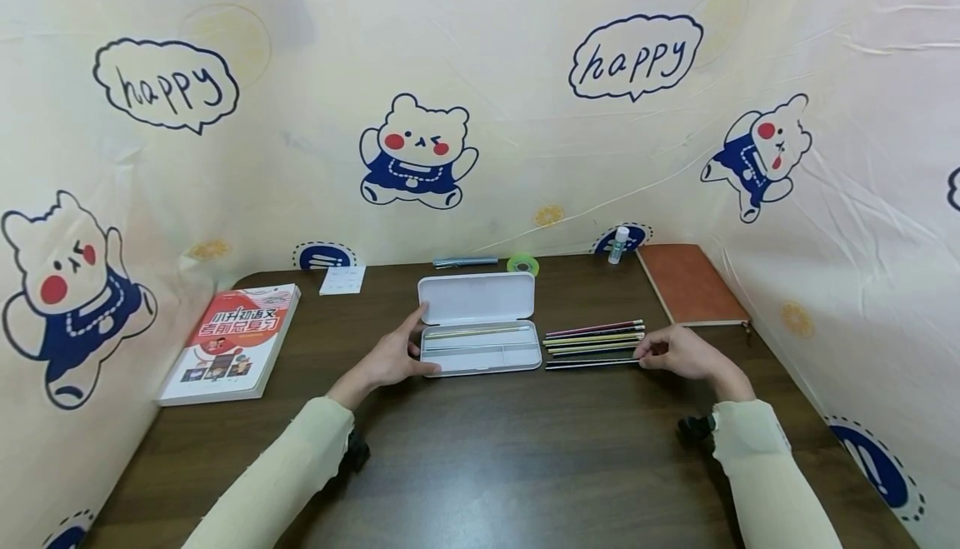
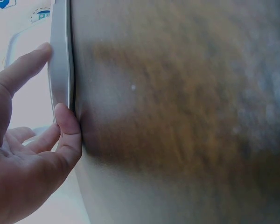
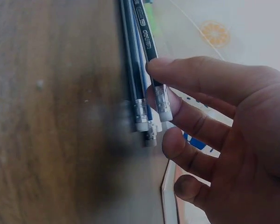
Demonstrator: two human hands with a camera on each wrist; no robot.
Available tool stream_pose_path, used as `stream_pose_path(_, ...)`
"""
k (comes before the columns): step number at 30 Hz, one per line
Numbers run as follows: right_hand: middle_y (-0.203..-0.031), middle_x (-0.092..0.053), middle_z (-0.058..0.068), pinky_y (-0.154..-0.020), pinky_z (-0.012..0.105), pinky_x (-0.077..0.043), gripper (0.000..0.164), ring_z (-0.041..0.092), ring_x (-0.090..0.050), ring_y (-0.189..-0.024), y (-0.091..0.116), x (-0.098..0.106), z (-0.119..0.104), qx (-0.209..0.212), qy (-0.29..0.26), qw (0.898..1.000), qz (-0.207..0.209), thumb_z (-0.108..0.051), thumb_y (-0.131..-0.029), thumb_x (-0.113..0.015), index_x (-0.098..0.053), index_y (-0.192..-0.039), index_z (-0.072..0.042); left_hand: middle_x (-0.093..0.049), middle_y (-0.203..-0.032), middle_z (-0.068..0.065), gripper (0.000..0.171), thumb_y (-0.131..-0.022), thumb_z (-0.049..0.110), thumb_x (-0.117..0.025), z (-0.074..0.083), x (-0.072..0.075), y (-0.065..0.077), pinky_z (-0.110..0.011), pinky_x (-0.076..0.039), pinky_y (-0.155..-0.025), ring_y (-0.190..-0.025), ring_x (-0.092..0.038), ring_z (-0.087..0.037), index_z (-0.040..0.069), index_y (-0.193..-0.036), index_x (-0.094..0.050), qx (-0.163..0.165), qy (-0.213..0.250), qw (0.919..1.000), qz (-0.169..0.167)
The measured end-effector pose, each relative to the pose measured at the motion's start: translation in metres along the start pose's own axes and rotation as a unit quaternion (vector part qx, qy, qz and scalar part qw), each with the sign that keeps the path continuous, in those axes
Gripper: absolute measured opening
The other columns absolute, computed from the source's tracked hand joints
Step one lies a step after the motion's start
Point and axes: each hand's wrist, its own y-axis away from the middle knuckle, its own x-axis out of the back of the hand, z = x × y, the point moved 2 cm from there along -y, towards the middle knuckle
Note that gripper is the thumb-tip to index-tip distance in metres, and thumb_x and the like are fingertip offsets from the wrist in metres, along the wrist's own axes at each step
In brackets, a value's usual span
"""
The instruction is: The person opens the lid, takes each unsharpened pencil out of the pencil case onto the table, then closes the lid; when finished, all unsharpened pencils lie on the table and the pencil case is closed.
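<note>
My left hand (image 1: 384,357) grips the open white pencil case (image 1: 477,299) on the dark wood-grain table (image 1: 480,466); right of the case, my right hand (image 1: 681,354) pinches a black eraser-tipped pencil (image 3: 148,44) beside other pencils (image 1: 592,340). Bear-printed, "happy"-lettered sheeting (image 1: 517,49) rises behind.

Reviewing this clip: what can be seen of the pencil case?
The white, smooth-looking pencil case has rounded corners, a shallow base and a hinged lid; whether it is plastic or metal is unclear. It lies open on the brown table, lid at the back. Slender items lie lengthwise inside. The left hand holds its left end.
</note>
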Motion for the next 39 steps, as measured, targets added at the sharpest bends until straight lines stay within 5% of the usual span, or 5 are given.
stream_pose_path(8,-0.091,-0.075,-0.001,-0.075,0.031,-0.048,0.004,0.011,-0.060,-0.081,-0.006,-0.003,0.001,-0.011,0.034,0.999,0.036,-0.014,-0.090,-0.072,-0.076,-0.091,-0.014,-0.049,-0.149,-0.016,0.113,-0.080,0.030,-0.085,0.001,0.000,0.001,-0.030,-0.046,-0.079,-0.098,-0.056,-0.021,0.023,-0.162,-0.007,0.003,0.003,1.0000,-0.002)
stream_pose_path(21,-0.094,-0.076,0.000,-0.075,0.031,-0.050,0.007,0.012,-0.063,-0.084,-0.011,-0.004,0.001,-0.014,0.018,0.999,0.027,-0.012,-0.088,-0.074,-0.077,-0.094,-0.015,-0.049,-0.149,-0.016,0.113,-0.080,0.031,-0.085,0.001,0.000,0.001,-0.031,-0.046,-0.080,-0.098,-0.055,-0.021,0.022,-0.162,-0.007,-0.001,0.001,1.0000,0.001)
stream_pose_path(39,-0.096,-0.074,-0.001,-0.079,0.033,-0.049,0.018,0.016,-0.060,-0.086,-0.060,-0.009,-0.066,0.046,-0.009,0.998,0.043,-0.019,-0.092,-0.071,-0.075,-0.107,-0.009,-0.050,-0.148,-0.015,0.112,-0.080,0.029,-0.085,0.002,0.000,0.001,-0.032,-0.046,-0.081,-0.099,-0.055,-0.022,0.023,-0.162,-0.009,0.004,0.001,1.0000,0.001)
